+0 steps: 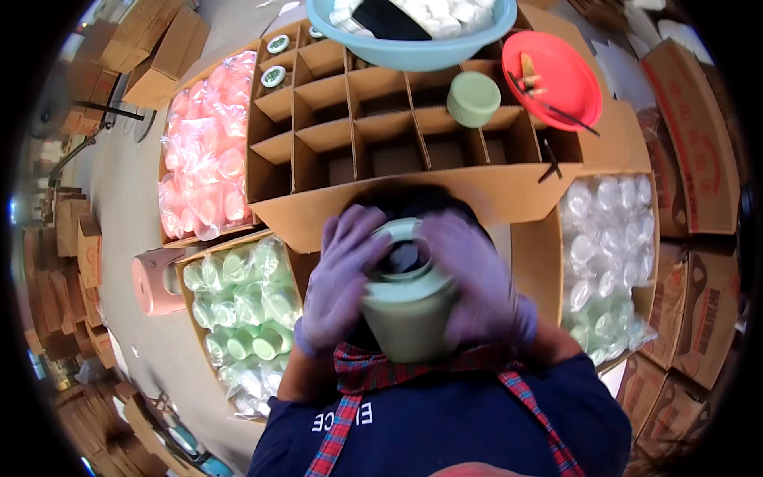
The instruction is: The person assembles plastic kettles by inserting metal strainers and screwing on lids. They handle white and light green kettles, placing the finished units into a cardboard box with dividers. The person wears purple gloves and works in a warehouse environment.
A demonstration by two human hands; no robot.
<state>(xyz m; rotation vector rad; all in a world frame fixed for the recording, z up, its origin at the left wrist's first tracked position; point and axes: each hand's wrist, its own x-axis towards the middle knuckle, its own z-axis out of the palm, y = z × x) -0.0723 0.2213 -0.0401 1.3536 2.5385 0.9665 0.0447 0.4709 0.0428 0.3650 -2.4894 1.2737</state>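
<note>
Close to my body, a sage-green flask [409,326] stands tilted, with a lighter green collar around its round, dark mouth. My left hand [343,266], in a purple glove, presses on the flask's left side and collar. On the opposite side, my right hand [477,274], gloved alike and blurred by motion, lies against the collar and upper wall. Beyond them is a cardboard box [413,184] split by dividers. A sage-green cup-shaped cap [474,99] rests on its dividers.
Atop the box's far side sit a blue basin [409,56] of white pieces and a red plate [560,79] with small tools. Bagged pink cups [208,151] and green cups [250,302] lie left. Bagged clear cups [608,238] lie right. A pink jug [153,282] stands left.
</note>
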